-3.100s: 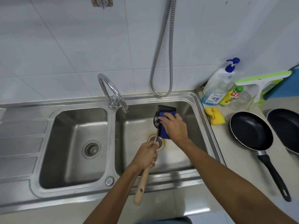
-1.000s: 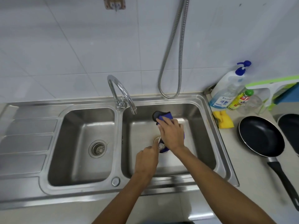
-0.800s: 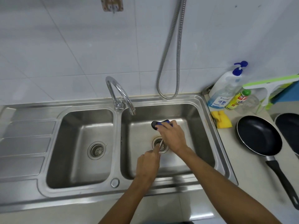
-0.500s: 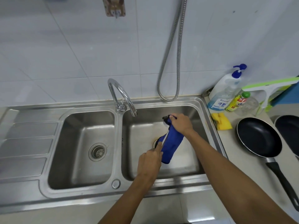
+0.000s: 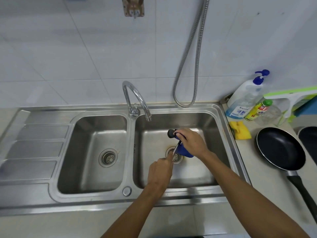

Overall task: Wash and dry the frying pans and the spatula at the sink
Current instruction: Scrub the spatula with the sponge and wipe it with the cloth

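Note:
Over the right basin of the steel sink (image 5: 221,117), my left hand (image 5: 160,170) grips the handle of the spatula, whose black head (image 5: 170,133) points away from me. My right hand (image 5: 191,141) presses a blue cloth (image 5: 184,151) around the spatula's metal shaft (image 5: 175,149) just below the head. The wooden handle is hidden inside my left fist. One black frying pan (image 5: 281,148) lies on the counter to the right, its handle toward me. A second black pan (image 5: 308,140) is cut off by the right edge.
The tap (image 5: 137,98) arches over the divider with no water running. A metal hose (image 5: 192,66) hangs on the tiled wall. A soap pump bottle (image 5: 245,98), a small yellow bottle (image 5: 259,109), a yellow sponge (image 5: 240,129) and a green-white squeegee (image 5: 291,98) stand at the back right.
The cloth hung loose from my right hand half a second ago; now it is bunched around the spatula's shaft. My right hand slid back down from the head.

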Tool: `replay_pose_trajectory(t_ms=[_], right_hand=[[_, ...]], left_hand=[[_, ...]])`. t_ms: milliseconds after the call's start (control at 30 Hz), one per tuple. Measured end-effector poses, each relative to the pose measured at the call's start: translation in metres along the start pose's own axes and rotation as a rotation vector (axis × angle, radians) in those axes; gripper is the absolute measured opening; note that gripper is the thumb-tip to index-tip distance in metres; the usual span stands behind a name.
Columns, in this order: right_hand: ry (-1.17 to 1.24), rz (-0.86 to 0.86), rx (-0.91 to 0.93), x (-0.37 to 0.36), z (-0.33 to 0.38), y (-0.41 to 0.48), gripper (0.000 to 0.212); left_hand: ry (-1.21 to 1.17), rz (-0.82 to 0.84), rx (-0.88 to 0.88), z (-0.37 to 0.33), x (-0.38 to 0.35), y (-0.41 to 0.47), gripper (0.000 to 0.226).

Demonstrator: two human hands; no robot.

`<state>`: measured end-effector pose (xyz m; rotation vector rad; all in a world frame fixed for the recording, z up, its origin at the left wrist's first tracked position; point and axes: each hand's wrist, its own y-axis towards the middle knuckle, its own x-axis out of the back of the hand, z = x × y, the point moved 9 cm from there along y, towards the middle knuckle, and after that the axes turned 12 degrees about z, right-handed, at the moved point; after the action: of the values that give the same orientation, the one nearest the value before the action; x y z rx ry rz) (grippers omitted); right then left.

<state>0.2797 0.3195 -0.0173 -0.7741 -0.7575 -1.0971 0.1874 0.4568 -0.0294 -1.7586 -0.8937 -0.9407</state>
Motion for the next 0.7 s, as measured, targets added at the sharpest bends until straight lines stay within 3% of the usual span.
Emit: replay_pose_trajectory(t_ms=[167, 400, 500, 600, 700], right_hand=[[-0.119, 0.117, 0.125, -0.009, 0.023, -0.004, 0.025], [0.227, 0.042, 0.077, 0.019, 0.034, -0.010, 0.024], [0.189, -0.007, 0.097, 0.022, 0.041, -0.015, 0.020], [0.155, -0.177, 0.028, 0.045, 0.037, -0.013, 0.022], [0.484, -0.466, -0.186, 0.083, 0.008, -0.023, 0.025]], left_hand=[[-0.052, -0.005, -0.036, -0.006, 0.002, 0.001, 0.045], [-0.345, -0.035, -0.061, -0.002, 0.021, 0.003, 0.021], [-0.348, -0.045, -0.084, -0.002, 0.027, 0.007, 0.021], [-0.392, -0.062, -0.116, 0.000, 0.028, 0.010, 0.026], [-0.801, 0.010, -0.102, 0.007, 0.023, 0.006, 0.024]])
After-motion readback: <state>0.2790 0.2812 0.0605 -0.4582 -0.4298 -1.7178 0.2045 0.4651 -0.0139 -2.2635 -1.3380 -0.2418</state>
